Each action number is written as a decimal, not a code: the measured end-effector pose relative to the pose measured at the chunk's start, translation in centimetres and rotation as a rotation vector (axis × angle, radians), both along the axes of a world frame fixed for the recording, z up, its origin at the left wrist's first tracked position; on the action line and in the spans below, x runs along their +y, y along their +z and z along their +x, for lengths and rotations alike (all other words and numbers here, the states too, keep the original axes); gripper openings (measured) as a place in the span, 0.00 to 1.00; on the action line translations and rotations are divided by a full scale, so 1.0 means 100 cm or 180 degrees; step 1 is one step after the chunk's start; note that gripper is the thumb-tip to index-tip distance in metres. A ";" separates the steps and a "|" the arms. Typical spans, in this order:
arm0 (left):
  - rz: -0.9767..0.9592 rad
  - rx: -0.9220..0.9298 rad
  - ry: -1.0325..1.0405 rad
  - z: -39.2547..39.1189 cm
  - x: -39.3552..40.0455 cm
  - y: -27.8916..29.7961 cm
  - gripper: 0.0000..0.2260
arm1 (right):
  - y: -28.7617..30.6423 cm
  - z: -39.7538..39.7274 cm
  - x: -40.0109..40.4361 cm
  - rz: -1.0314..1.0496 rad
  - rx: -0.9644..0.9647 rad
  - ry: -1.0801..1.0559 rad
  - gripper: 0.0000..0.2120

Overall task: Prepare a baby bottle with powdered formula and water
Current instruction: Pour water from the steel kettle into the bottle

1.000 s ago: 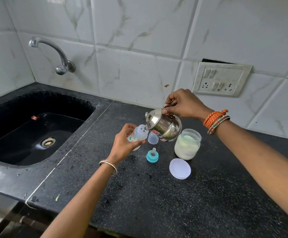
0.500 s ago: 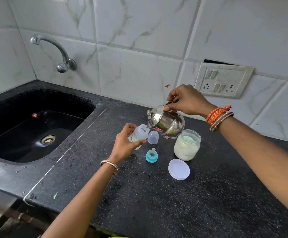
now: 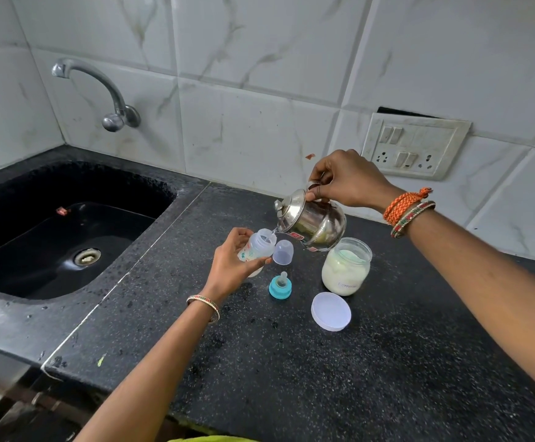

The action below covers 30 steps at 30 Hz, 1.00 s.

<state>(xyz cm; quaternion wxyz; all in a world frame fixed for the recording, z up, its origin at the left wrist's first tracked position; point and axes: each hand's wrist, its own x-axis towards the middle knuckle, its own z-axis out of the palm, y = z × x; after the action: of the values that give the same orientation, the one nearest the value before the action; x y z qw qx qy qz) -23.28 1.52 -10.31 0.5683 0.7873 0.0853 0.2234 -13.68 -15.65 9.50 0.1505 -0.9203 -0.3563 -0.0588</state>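
Observation:
My left hand (image 3: pixel 232 266) holds a small clear baby bottle (image 3: pixel 258 247) tilted on the black counter, its open mouth facing right. My right hand (image 3: pixel 344 181) grips the handle of a steel kettle (image 3: pixel 311 223), tipped left with its lid on. A thin stream of water runs from the kettle's spout into the bottle mouth. An open glass jar of pale formula powder (image 3: pixel 346 266) stands just right of the kettle. The teal ring with the teat (image 3: pixel 280 286) and the clear bottle cap (image 3: pixel 283 252) sit between bottle and jar.
The jar's white lid (image 3: pixel 331 311) lies flat in front of the jar. A black sink (image 3: pixel 62 237) with a wall tap (image 3: pixel 100 90) is at the left. A switch and socket plate (image 3: pixel 414 146) is on the tiled wall behind the kettle. The counter (image 3: pixel 323 378) is wet with droplets.
The kettle has tipped further toward the bottle, and water now flows from its spout into the bottle mouth. My left hand keeps the bottle in the same place.

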 end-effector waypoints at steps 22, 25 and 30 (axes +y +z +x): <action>-0.0041 -0.0016 0.0002 0.000 0.001 -0.003 0.25 | 0.003 0.000 0.007 -0.0158 -0.0201 0.0194 0.12; -0.0047 -0.0019 -0.0008 0.000 0.000 -0.004 0.25 | 0.004 0.001 0.008 -0.0187 -0.0215 0.0239 0.12; -0.0050 -0.0028 -0.0022 0.000 0.000 -0.003 0.25 | 0.005 0.001 0.009 -0.0174 -0.0286 0.0261 0.12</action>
<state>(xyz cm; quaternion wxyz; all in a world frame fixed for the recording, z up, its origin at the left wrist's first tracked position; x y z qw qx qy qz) -23.24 1.53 -10.65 0.5756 0.7821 0.0818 0.2242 -13.53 -14.71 10.04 0.1115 -0.9052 -0.4015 -0.0841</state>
